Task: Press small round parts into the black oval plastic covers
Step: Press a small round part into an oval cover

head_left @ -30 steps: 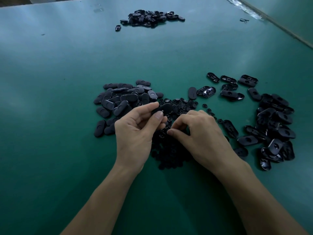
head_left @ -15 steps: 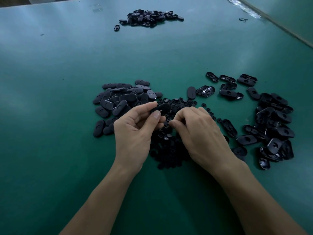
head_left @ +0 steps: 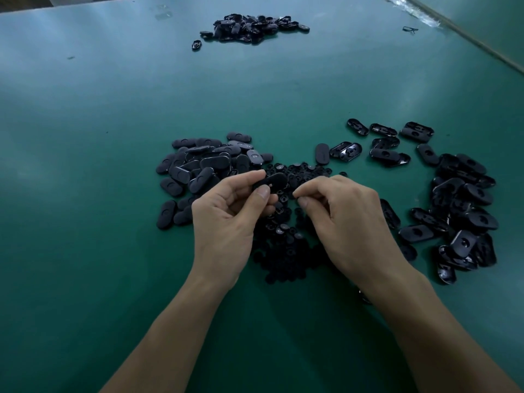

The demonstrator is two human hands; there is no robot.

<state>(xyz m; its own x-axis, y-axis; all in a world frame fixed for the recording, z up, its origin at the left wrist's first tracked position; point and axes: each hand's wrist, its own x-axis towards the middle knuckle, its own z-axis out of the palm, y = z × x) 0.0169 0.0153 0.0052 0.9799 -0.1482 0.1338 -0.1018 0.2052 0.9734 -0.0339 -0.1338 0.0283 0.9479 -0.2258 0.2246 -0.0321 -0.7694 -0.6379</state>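
My left hand (head_left: 226,214) pinches a black oval cover (head_left: 273,181) between thumb and fingers, held just above the table. My right hand (head_left: 340,214) is close beside it on the right, thumb and forefinger pinched together; whatever sits between them is too small and dark to make out. Under and between both hands lies a heap of small round black parts (head_left: 286,245).
A pile of oval covers lying smooth side up (head_left: 204,168) is to the left of my hands. More covers lying hollow side up (head_left: 459,211) spread to the right. A third pile (head_left: 252,26) sits far back on the green table (head_left: 85,137).
Both hands lifted slightly from the heap of round parts. The left hand raised the oval cover and the right hand's pinched fingers came up beside it.
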